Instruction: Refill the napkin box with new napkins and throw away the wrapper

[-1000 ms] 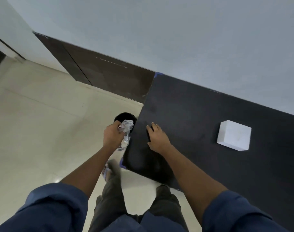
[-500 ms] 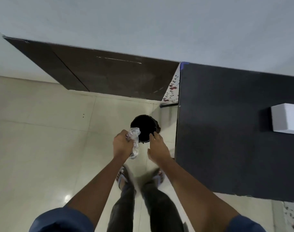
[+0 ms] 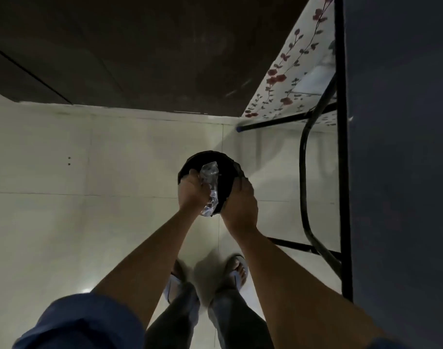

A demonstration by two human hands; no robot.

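Wrapper, crumpled clear plastic [image 3: 209, 187], sits in your left hand [image 3: 192, 191], fingers closed around it, directly over the mouth of the round black waste bin [image 3: 226, 163] on the pale tiled floor [image 3: 64, 222]. Your right hand [image 3: 240, 205] rests at the bin's near rim, fingers curled downward; whether they grip the rim cannot be determined. The dark table edge [image 3: 391, 172] runs just right of the bin.

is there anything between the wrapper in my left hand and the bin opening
Nothing visible. The wrapper, held in the left hand, hangs directly over the open black bin. The right hand is at the bin's near right rim, beside the wrapper.
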